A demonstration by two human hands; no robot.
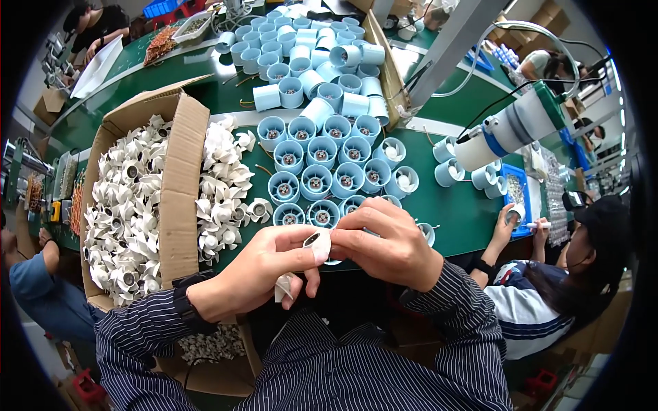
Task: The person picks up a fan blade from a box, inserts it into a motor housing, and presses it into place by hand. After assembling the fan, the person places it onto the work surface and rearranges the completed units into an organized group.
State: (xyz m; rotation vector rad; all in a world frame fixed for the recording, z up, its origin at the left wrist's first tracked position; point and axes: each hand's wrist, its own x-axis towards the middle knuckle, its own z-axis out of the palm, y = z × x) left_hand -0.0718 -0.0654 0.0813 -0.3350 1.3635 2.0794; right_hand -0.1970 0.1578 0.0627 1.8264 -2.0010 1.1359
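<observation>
A white fan impeller point(319, 248) with a dark hub opening is gripped between the thumb and fingers of my left hand point(264, 264). Below it, a second white bladed piece point(284, 288) sits against the lower fingers of that hand. My right hand point(391, 240) is closed in a pinch, its fingertips at the right edge of the same impeller. Whether something small is between those fingertips is hidden. Just beyond my hands stand rows of light-blue cylindrical housings point(320, 150) with motors inside. A few, such as the one at the right point(402, 181), have white impellers in them.
To the left, a cardboard box point(184, 198) full of white impellers point(127, 205) stands beside a loose pile point(226, 185). More blue housings point(301, 65) are heaped farther back. A white cylindrical device point(510, 133) hangs at the right, near a seated co-worker point(541, 288) holding a cup-shaped part.
</observation>
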